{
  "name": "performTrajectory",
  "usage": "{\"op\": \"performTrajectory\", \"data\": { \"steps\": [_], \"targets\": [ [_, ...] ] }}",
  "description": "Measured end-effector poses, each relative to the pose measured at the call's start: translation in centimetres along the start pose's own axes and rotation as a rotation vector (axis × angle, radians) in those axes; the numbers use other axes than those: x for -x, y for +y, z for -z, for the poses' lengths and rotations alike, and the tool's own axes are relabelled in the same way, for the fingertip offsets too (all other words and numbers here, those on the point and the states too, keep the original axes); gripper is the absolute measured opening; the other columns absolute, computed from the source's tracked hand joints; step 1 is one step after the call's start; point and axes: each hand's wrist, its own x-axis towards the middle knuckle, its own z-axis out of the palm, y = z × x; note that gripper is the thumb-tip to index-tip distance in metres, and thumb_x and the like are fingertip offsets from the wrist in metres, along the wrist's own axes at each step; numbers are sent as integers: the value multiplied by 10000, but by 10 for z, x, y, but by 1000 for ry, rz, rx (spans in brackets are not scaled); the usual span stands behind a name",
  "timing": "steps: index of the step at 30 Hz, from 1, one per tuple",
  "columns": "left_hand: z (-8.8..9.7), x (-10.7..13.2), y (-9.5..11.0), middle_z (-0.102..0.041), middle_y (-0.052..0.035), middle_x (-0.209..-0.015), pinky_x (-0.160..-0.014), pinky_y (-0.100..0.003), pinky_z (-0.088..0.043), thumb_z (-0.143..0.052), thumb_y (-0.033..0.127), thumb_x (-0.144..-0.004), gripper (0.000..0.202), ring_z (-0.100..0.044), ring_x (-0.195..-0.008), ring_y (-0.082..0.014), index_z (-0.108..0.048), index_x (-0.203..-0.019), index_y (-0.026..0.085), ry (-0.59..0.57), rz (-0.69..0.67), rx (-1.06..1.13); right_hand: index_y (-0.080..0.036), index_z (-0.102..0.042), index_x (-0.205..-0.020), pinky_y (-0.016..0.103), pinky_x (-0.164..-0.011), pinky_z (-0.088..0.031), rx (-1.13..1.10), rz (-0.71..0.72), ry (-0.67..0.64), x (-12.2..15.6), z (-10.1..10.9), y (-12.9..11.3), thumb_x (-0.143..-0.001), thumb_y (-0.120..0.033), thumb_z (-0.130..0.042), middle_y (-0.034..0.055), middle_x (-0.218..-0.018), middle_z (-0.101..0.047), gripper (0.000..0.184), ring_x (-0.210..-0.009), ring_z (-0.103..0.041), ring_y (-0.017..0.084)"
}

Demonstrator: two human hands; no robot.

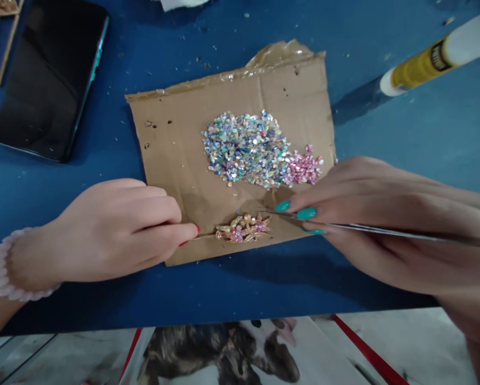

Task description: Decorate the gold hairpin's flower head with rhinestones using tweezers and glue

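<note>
My left hand [131, 230], with a beaded bracelet [7, 267] at the wrist, pinches the thin stem of a gold flower hairpin [244, 229]. The hairpin has pink flowers and gold leaves and lies over the near edge of a cardboard piece [176, 160]. In my right hand [384, 214] are slim metal tweezers [368, 230], their tips just above the hairpin's right part. A tiny blue chip [238, 212] shows beside the hairpin. Behind it on the cardboard lie a heap of multicoloured shiny chips [244, 147] and a smaller heap of pink chips [304, 166].
A dark phone [51, 75] lies at the left on the blue table [115, 305], near gold sticks [9, 48]. A white and yellow glue tube [424, 61] is at the back right. Below the table edge shows fabric with a dog print [224, 353].
</note>
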Motion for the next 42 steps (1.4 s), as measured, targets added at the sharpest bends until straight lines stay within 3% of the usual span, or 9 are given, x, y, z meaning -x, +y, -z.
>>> {"op": "performTrajectory", "data": {
  "steps": [2,4,15,22,29,36,42],
  "targets": [
    [-1,3,-3,-665,25,-711,-559,-294,-351,-449,232,-1013,267,-542,-591,-109,-713,-975,230,17,-165,-102,-167,-633,-940,323,-785,-616,38,63,11,1,-3,2,-849,31,-657,70,-878,-756,219,-889,-740,161],
    [-1,4,-4,-669,10,-749,-581,-299,-363,-472,210,-1002,228,-550,-624,-118,-700,-1022,204,25,-221,-166,-170,-637,-929,328,-761,-620,70,150,25,2,-6,6,-854,22,-652,67,-869,-755,207,-873,-740,167],
    [2,3,-3,-701,6,-799,-583,-284,-393,-461,210,-1004,207,-587,-649,-106,-662,-1054,196,24,-260,-204,-196,-630,-922,324,-678,-587,208,342,15,0,-8,15,-871,-36,-637,43,-868,-773,168,-810,-746,176],
    [2,4,-4,-699,-10,-818,-595,-284,-396,-465,189,-997,203,-588,-661,-121,-652,-1074,170,18,-270,-184,-192,-628,-928,328,-684,-565,243,347,37,0,-8,20,-872,-56,-649,53,-872,-770,149,-797,-734,176],
    [2,3,-3,-688,-1,-777,-579,-284,-376,-451,179,-1001,217,-565,-635,-122,-665,-1036,173,18,-272,-190,-256,-623,-925,334,-691,-602,229,324,31,-2,-9,24,-866,-75,-653,3,-891,-769,192,-803,-733,166],
    [2,2,-3,-684,3,-764,-573,-287,-364,-470,178,-994,205,-553,-628,-124,-672,-1028,171,15,-270,-202,-170,-640,-943,353,-728,-584,312,497,-30,1,-2,28,-923,-91,-585,93,-954,-773,99,-859,-733,196],
    [2,2,-2,-688,9,-768,-583,-285,-364,-477,221,-1004,203,-554,-639,-130,-678,-1014,189,7,-259,-209,-121,-626,-964,382,-739,-544,370,483,-113,5,4,16,-998,-113,-476,130,-996,-768,155,-922,-737,230]
  ]
}}
